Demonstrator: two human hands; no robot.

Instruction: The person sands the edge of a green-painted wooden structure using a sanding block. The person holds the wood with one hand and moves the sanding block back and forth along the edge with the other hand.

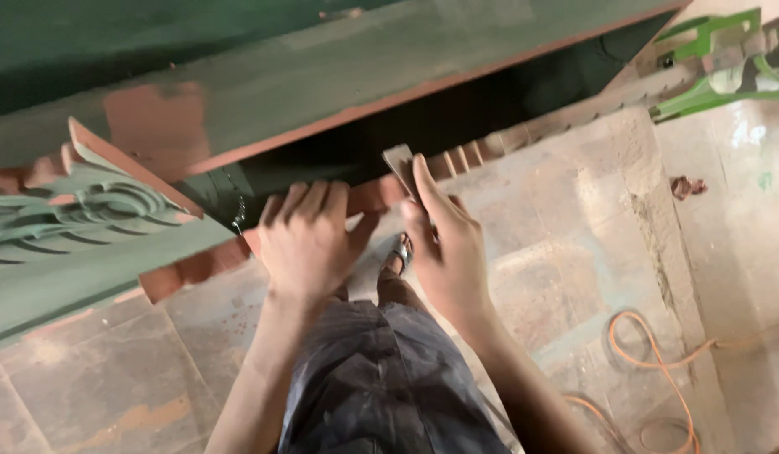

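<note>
My left hand (308, 240) lies flat with fingers spread against the notched reddish-brown lower edge (461, 158) of a large green-painted wooden piece (339, 71). My right hand (444, 244) holds a small folded sheet of sandpaper (400, 166) between thumb and fingers, pressed against the same toothed edge just right of the left hand. A carved green scroll ornament (78, 214) sits at the left end of the wood. My leg in dark trousers (381, 378) and a sandalled foot (398, 252) show below the hands.
An orange hose or cable (658, 361) coils on the stone floor at lower right. A green plastic chair (717, 59) stands at the upper right. A small dark scrap (688, 187) lies on the paler floor strip to the right.
</note>
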